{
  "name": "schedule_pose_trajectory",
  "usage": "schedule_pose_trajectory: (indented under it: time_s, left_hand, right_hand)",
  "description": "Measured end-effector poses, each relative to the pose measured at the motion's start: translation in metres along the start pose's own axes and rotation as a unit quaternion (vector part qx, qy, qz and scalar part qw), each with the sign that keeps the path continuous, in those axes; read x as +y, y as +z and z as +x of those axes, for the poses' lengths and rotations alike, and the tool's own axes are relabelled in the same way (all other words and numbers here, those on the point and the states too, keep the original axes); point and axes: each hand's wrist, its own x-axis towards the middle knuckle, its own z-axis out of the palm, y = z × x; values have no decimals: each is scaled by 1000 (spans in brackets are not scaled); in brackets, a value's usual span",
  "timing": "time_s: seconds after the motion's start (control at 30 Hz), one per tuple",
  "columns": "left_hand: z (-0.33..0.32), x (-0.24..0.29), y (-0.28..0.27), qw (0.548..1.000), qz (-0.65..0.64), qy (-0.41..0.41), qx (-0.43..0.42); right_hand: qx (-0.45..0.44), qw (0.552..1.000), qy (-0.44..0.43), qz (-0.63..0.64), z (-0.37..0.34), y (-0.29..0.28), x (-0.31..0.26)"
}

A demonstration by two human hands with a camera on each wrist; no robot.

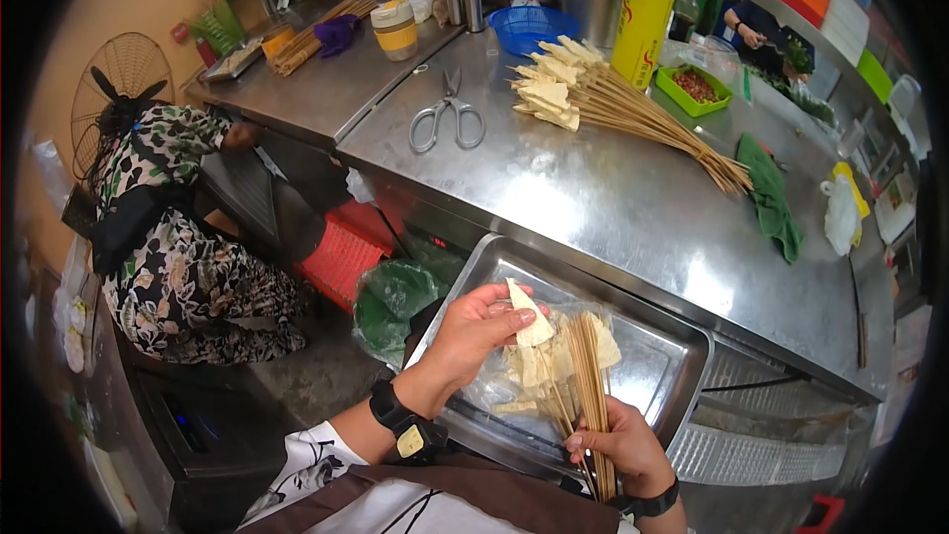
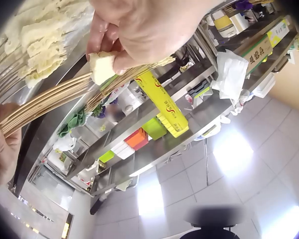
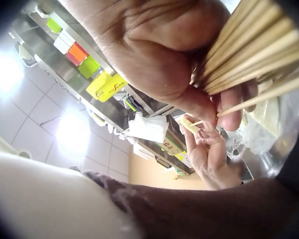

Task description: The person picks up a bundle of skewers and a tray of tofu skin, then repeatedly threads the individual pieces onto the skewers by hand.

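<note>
My left hand (image 1: pixel 481 329) pinches a pale yellow, wedge-shaped piece of tofu skin (image 1: pixel 531 316) between thumb and fingers, above a steel tray (image 1: pixel 700 361). A bundle of bamboo skewers (image 1: pixel 590 366) stands in the grip of my right hand (image 1: pixel 627 443), points away from me. In the right wrist view a single skewer (image 3: pixel 264 95) lies apart from the bundle, between thumb and fingertip, its end overlapping the tofu skin. More tofu skin pieces (image 1: pixel 539 368), some on skewers, lie on clear plastic in the tray, partly hidden behind the bundle.
On the steel counter (image 1: pixel 474 178) lie scissors (image 1: pixel 450 119), a large heap of loaded skewers (image 1: pixel 633 104), a yellow box (image 1: pixel 647 10), a green tray of chopped food (image 1: pixel 694 89) and a green cloth (image 1: pixel 767 198). A lined bin (image 1: pixel 395 302) stands left; another person (image 1: pixel 178 227) bends beyond it.
</note>
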Motion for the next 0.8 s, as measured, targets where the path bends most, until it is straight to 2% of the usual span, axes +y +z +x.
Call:
schedule_pose_trajectory:
  time_s: [0.33,0.6,0.63,0.7,0.8]
  left_hand:
    - [-4,-7,3,999,50,-9,-19]
    - [-6,-7,4,994,83,30,-68]
    - [-6,-7,6,994,83,29,-68]
    - [-6,-7,11,1000,0,-7,-12]
    - [-4,-15,9,1000,2,11,-21]
  right_hand:
    - [3,1000,-6,-4,0,-2,0]
    - [4,1000,-9,-1,0,-4,1]
    - [0,1000,-13,0,1,-5,2]
    - [-5,1000,-18,2,1,-6,3]
    - [-7,1000,-22,3,1,-8,5]
